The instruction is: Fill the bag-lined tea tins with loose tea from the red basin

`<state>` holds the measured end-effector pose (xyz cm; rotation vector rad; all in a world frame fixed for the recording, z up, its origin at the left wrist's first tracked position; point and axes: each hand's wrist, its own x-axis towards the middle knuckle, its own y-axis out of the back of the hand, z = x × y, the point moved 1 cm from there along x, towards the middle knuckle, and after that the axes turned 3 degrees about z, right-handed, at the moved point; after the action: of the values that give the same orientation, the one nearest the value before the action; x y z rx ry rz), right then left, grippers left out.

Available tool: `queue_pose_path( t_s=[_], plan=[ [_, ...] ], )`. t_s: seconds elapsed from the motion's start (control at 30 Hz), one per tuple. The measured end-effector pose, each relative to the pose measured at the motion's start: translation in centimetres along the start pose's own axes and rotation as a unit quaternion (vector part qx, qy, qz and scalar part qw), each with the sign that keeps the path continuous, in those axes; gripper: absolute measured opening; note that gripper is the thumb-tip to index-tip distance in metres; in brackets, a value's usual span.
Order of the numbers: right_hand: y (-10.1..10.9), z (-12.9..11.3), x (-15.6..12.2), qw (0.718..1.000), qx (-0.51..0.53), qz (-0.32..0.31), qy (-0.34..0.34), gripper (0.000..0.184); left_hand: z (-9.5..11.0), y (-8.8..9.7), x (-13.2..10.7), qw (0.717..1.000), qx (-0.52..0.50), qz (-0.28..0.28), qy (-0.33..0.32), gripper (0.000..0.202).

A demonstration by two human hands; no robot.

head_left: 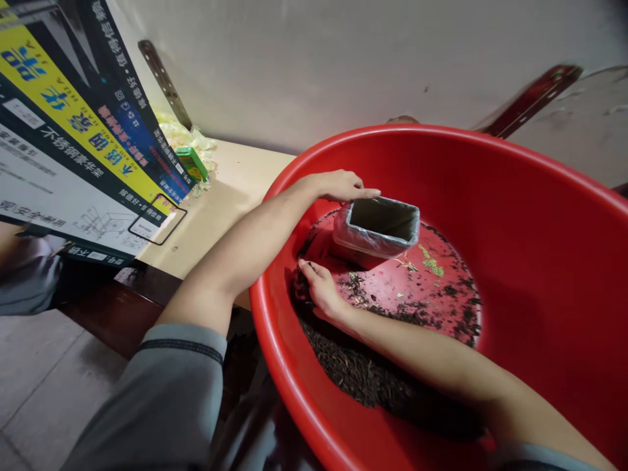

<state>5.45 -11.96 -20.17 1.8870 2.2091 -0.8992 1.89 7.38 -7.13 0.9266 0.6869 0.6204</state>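
Note:
A rectangular container (363, 241) with what looks like clear plastic film around its outside stands inside a large red tub (520, 261). My left hand (346, 186) grips its far left rim, with the thumb or a finger along the edge. The container's mouth faces up and its inside looks dark. Lower down, at the tub's left wall, my right hand (321, 288) is closed on dark soil (363, 373), its fingertips partly hidden in it. Most of the soil is heaped along the tub's near side, under my right forearm.
Green leaf bits (432, 263) and soil crumbs lie on the tub's floor. A printed cardboard box (88, 144) leans at the left over a pale board (235, 180), near a small green packet (192, 163). Metal brackets (534, 98) stand against the wall.

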Motion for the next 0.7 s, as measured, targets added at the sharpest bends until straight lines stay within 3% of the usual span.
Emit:
queue_pose_path(
  t_s=[0.13,0.23,0.37,0.47,0.7],
  plan=[
    [0.4,-6.3,-1.3,0.998,0.008,-0.026,0.059,0.051,0.0,0.2,0.0,0.999,-0.021,0.050,-0.007,0.073],
    [1.8,-11.9,-0.9,0.987,-0.035,-0.001,0.160,0.044,0.0,0.2,0.1,0.998,-0.018,0.056,0.007,0.073],
    [4.8,-17.7,1.3,0.949,-0.081,0.046,0.300,0.037,-0.3,-0.1,0.4,0.999,0.015,0.033,-0.009,0.067],
    [6.9,-19.7,2.8,0.932,-0.097,0.055,0.344,0.032,-0.5,-0.4,0.8,0.999,0.018,0.024,-0.015,0.071],
    [9.3,-20.3,4.0,0.937,-0.145,0.045,0.313,0.024,-0.2,-0.6,0.8,1.000,-0.005,0.011,0.019,0.071]
  ],
)
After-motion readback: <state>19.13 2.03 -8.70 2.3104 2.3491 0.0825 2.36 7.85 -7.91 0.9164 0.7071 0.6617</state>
